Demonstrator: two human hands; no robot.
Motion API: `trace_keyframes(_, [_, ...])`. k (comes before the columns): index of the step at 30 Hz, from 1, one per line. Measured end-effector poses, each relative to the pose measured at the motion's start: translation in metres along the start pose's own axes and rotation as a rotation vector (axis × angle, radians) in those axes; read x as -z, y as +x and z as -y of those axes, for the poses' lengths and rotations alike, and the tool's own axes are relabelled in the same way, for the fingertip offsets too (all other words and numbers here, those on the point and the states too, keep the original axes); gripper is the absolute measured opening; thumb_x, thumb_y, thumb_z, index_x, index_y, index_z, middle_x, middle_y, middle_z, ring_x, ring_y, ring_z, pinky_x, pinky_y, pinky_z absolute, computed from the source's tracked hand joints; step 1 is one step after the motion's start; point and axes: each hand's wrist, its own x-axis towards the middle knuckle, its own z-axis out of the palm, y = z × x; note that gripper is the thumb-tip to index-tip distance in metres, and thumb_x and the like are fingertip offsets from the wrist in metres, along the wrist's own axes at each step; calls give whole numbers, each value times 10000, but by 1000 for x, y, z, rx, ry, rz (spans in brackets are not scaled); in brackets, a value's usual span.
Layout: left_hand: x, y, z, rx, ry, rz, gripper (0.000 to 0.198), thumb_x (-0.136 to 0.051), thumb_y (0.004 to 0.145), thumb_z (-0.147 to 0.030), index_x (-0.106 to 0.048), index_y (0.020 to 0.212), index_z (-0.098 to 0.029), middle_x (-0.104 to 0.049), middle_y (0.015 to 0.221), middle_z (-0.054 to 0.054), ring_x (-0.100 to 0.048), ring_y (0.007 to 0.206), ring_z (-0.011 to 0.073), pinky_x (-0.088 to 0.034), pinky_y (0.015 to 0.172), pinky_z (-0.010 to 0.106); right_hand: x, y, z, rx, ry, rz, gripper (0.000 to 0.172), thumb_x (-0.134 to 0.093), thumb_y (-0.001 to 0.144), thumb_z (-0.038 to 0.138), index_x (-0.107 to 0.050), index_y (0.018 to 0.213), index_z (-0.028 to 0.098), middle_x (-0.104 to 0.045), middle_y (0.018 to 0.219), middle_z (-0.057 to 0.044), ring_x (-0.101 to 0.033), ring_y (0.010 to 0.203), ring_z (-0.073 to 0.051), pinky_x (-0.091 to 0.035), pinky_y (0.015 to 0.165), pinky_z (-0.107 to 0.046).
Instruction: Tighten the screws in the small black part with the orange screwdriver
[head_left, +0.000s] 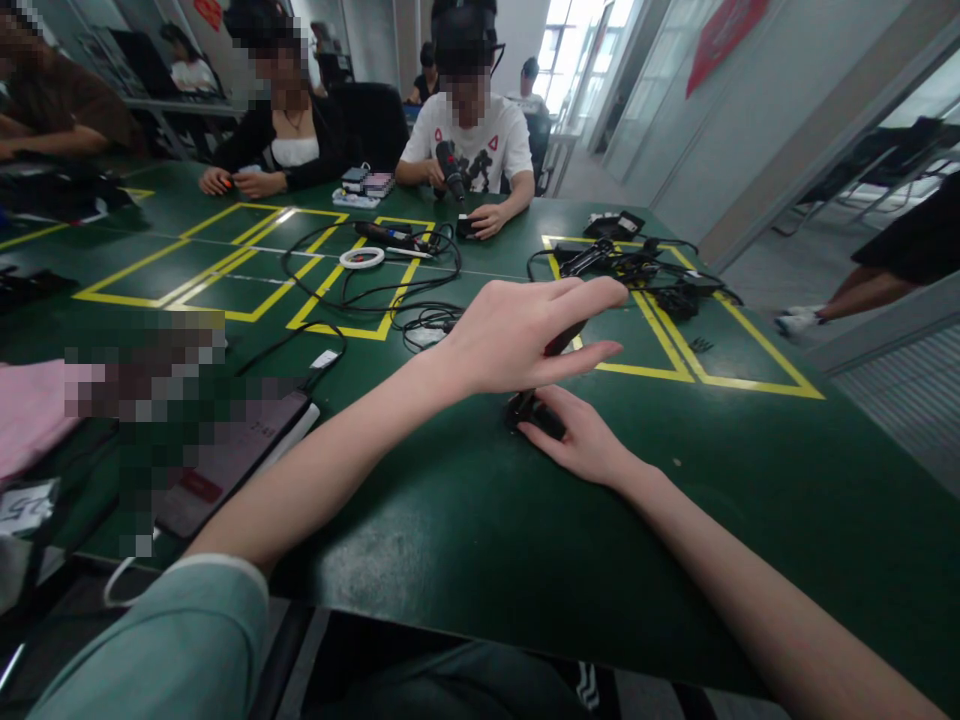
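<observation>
1. Pink cloth (30,410): soft and matte, lying at the table's near left edge, at nine o'clock from the hands.
2. Dark flat device (232,455): a smooth, glossy rectangular slab with a pale edge, just right of the cloth. Part of it is blurred.
3. Table (450,540): a hard green top with a dull sheen, scuffed pale near the front edge.
4. Yellow tape (345,331): thin flat strips marking rectangles on the table.
5. White ring (362,257): a small, smooth hoop lying flat at eleven o'clock from the hands.
6. Black cables (390,290): thin, rubbery loose loops around and beside the ring.
7. Left hand (525,335): palm down on a bare forearm that reaches in from seven o'clock. The fingers are stretched long and almost straight, pointing to three o'clock, and the hand lies spread over the top of the black object rather than wrapped round it.
8. Black object (534,410): small, dark and matte, standing on the table near the middle. Its upper part shows under the left fingers, and its exact shape is hidden.
9. Right hand (589,445): palm down, coming in from five o'clock, with its fingertips against the object's base. Whether they close on it cannot be told.
10. Cable heap (645,270): tangled black cords and blocky plugs at one o'clock, well apart from the hands.
</observation>
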Motion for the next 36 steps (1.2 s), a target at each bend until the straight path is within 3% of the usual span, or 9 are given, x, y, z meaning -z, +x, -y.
trace_keyframes(3, [2, -1, -4, -20, -87, 13, 464, -480, 950, -236, -549, 1407, -208, -680, 1221, 93, -659, 938, 180, -492, 787, 278, 1, 1, 2, 6, 27, 7, 227, -599, 945, 277, -623, 1166, 233, -763, 1107, -112, -732, 1026, -327, -626, 881, -497])
trace_keyframes(7, [-3, -2, -5, -11, -112, -1, 567, -434, 943, -146, -477, 1498, -251, -634, 1318, 101, -658, 953, 169, -504, 751, 261, 1, 2, 2, -12, 8, 20, 260, -606, 938, 289, -611, 1191, 233, -757, 1072, -114, -730, 978, -324, -626, 854, -501])
trace_keyframes(10, [-13, -5, 0, 7, -105, -41, 504, -465, 986, -205, -492, 1484, -279, -658, 1254, 78, -668, 934, 158, -509, 755, 256, -1, 1, 0, -8, -3, 25, 290, -603, 939, 292, -602, 1221, 226, -753, 1069, -119, -722, 979, -323, -620, 865, -511])
trace_keyframes(16, [-28, -12, 6, 79, -156, -173, 403, -604, 968, -382, -609, 1331, -207, -704, 1191, 111, -697, 1029, 205, -535, 852, 303, -5, 1, -1, 5, -1, 4, 299, -600, 948, 292, -598, 1237, 215, -748, 1077, -130, -719, 1001, -326, -617, 876, -515])
trace_keyframes(20, [-16, -10, -1, 8, -231, -202, 299, -557, 964, -283, -660, 1232, -198, -724, 1135, 97, -696, 993, 186, -531, 858, 297, -5, 4, 4, 4, 9, 4, 222, -586, 954, 267, -611, 1168, 214, -745, 1028, -117, -714, 958, -310, -618, 839, -485])
trace_keyframes(25, [6, -4, -8, -15, -181, -187, 240, -496, 970, -212, -683, 1121, -203, -705, 1078, 85, -660, 918, 165, -519, 787, 301, -4, 8, 9, 11, 11, 29, 248, -590, 948, 239, -590, 1193, 200, -743, 1085, -140, -699, 987, -319, -607, 859, -499])
trace_keyframes(31, [18, -2, -4, -32, -39, -123, 165, -648, 943, -347, -664, 993, -191, -646, 863, 42, -597, 783, 148, -460, 695, 274, -7, 8, 9, 20, -13, 41, 268, -572, 952, 225, -577, 1217, 187, -738, 1091, -149, -685, 1002, -324, -595, 878, -505])
trace_keyframes(36, [32, 1, -4, 9, 115, 20, 274, -625, 948, -410, -587, 798, -185, -580, 682, -8, -533, 632, 121, -361, 597, 253, -7, 9, 11, 29, -29, 57, 285, -580, 942, 210, -572, 1223, 162, -736, 1077, -151, -685, 982, -313, -594, 870, -495])
